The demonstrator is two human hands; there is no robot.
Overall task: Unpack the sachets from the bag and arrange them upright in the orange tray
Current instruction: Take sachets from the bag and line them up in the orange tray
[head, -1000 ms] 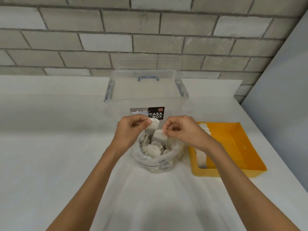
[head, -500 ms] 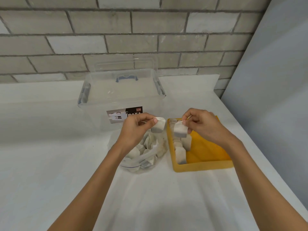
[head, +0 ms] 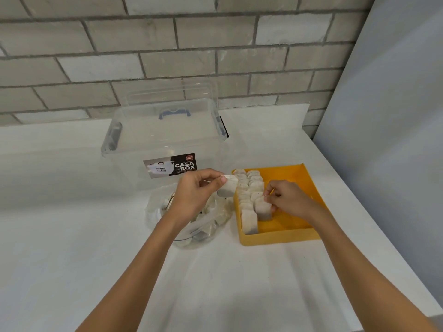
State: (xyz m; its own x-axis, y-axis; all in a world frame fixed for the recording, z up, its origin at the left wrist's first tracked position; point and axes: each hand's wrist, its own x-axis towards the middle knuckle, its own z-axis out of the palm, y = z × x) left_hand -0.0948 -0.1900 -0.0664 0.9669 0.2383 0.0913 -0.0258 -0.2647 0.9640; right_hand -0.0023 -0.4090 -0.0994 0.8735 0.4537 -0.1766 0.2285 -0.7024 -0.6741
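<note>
Seating its pinched sachet (head: 263,208) upright against the second row, the right hand (head: 286,200) should release gently; left hand (head: 195,194) pinches another sachet (head: 227,186) beside the orange tray (head: 299,232).

Much of bag (head: 153,213) behind left hand (head: 194,192)

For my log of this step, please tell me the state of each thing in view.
Left hand, holds first sachet in the air.
Right hand, pinches second sachet, upright in the tray.
Bag, open, not yet empty.
Tray, partly filled, two upright rows on the side nearest the bag.
Box, lid on.
</note>
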